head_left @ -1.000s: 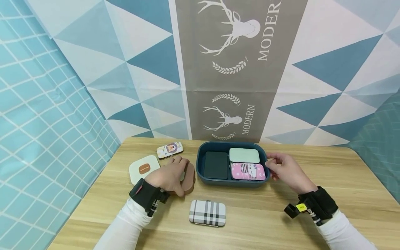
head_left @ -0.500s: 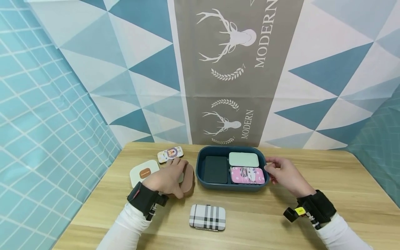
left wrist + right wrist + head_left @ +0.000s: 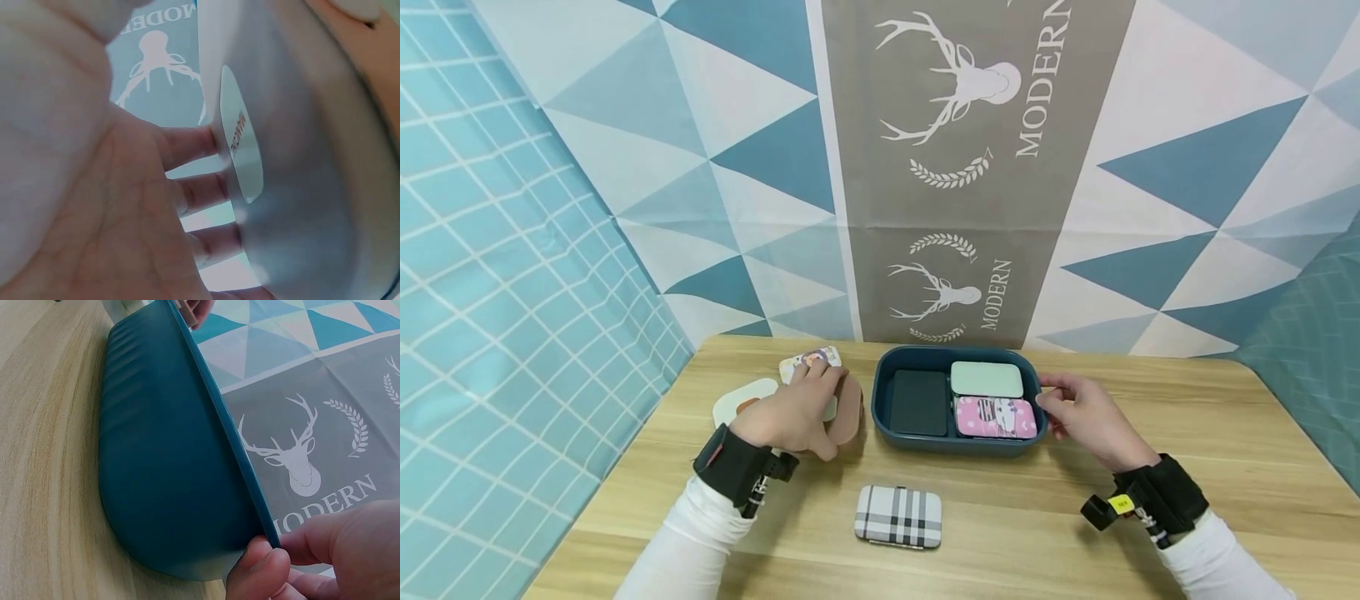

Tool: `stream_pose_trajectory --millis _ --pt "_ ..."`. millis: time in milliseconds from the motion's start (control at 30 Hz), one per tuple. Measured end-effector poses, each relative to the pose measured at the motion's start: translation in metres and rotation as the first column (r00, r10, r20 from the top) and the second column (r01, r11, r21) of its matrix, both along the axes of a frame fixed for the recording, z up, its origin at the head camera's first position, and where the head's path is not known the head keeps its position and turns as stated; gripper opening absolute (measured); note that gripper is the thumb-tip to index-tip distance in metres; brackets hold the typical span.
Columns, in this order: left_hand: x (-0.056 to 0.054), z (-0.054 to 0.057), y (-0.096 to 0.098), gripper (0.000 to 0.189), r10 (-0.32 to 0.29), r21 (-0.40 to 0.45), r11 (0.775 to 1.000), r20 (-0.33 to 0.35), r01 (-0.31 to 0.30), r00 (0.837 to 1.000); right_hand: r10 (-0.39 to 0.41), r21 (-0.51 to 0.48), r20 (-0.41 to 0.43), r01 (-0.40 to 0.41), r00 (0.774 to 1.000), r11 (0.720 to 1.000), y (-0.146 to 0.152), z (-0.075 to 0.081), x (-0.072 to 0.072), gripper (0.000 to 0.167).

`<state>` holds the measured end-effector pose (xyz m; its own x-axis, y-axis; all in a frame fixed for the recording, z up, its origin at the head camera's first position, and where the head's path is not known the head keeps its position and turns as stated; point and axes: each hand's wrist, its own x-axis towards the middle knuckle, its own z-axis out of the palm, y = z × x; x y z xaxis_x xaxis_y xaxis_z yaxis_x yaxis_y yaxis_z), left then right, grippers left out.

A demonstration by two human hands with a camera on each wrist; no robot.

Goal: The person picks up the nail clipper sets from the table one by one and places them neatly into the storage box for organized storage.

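My left hand [image 3: 793, 412] grips a brown rounded case [image 3: 847, 412] on the left of the table, its fingers at the far edge and thumb toward the near edge. In the left wrist view, this case stands tilted, with a pale lettered label [image 3: 242, 140] facing the palm. My right hand [image 3: 1093, 417] pinches the right-end rim of a dark blue bin [image 3: 955, 447]. Inside the bin lie a black flat box [image 3: 919, 404] on the left, a pale green tin [image 3: 987, 379] at the back right and a pink cat-print tin [image 3: 996, 417] in front of it.
A plaid case [image 3: 898, 517] lies in front of the bin. Beyond my left hand are a cream case [image 3: 730, 407] and a small printed tin [image 3: 787, 367], both partly covered by the hand. A patterned cloth [image 3: 767, 167] hangs behind the table [image 3: 1000, 533].
My left hand has shifted slightly up and left with the brown case, now covering more of the cream case and printed tin. The right hand stays on the bin's rim.
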<state>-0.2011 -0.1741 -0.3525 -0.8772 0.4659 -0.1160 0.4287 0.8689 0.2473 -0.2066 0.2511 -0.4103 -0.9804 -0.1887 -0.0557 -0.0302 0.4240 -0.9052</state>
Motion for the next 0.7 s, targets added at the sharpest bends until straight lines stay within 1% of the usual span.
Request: stream_pose_trajectory --millis 167,367,700 --pt "0.0 0.009 0.002 0.1 -0.023 0.002 1.0 -0.023 0.023 0.999 0.001 -0.002 0.0 -0.001 1.0 1.0 0.001 0.0 -0.001 0.05" --pt "-0.002 0.014 0.006 0.096 -0.056 0.036 0.998 -0.07 0.059 0.996 0.004 0.007 0.001 -0.004 1.0 1.0 0.001 0.0 -0.001 0.05" --pt "-0.007 0.024 0.019 0.103 -0.059 0.006 0.998 -0.094 0.06 0.994 0.009 0.009 -0.001 -0.009 1.0 1.0 0.001 0.001 -0.002 0.05"
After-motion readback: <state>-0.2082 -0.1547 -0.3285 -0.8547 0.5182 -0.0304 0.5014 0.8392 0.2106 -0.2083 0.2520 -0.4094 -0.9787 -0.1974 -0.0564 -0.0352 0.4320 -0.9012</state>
